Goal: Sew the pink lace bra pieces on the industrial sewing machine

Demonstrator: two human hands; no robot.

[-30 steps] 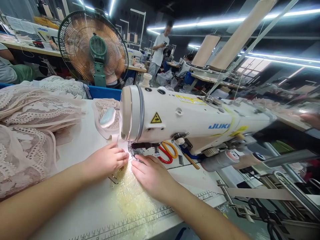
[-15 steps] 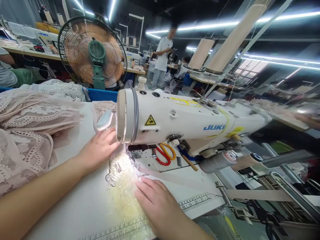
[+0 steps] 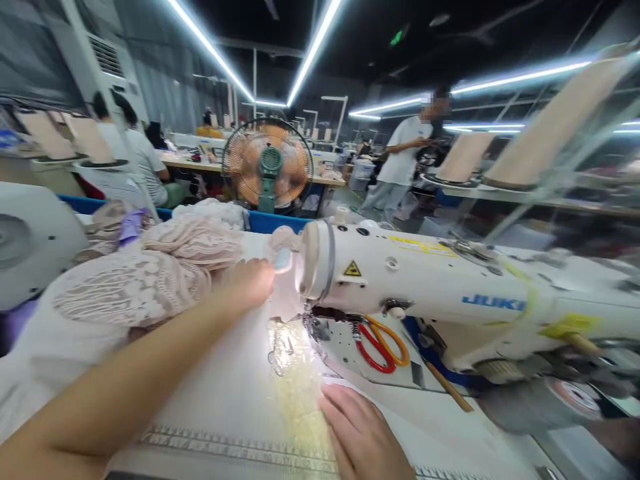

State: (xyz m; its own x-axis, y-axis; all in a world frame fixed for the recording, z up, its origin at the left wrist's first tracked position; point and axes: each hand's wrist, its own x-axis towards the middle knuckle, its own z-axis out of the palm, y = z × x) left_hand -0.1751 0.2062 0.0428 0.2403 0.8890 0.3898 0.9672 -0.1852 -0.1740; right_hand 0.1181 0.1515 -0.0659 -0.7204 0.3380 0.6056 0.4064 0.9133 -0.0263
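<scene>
My left hand (image 3: 256,281) is over the white table left of the sewing machine's head, beside a pile of pale pink lace garments (image 3: 195,243). Motion smears its fingers, so whether they hold anything cannot be made out. Just beyond it, a small pale blue oval piece (image 3: 283,260) lies by pink lace fabric (image 3: 287,297) at the machine head. My right hand (image 3: 367,433) lies open and flat on the table in front of the white JUKI sewing machine (image 3: 400,273), fingers stretched forward next to the shiny taped strip (image 3: 297,400).
Scissors with red and orange handles (image 3: 377,350) lie under the machine arm, near a wooden-handled tool (image 3: 447,387). A printed ruler (image 3: 240,453) runs along the table's front. Behind stand a large fan (image 3: 270,163), thread cones (image 3: 463,157) and a person in a white shirt (image 3: 403,150).
The view has swung left, showing more of the lace pile. My left hand has drawn back from the machine head towards the lace pile; my right hand stays flat on the table.
</scene>
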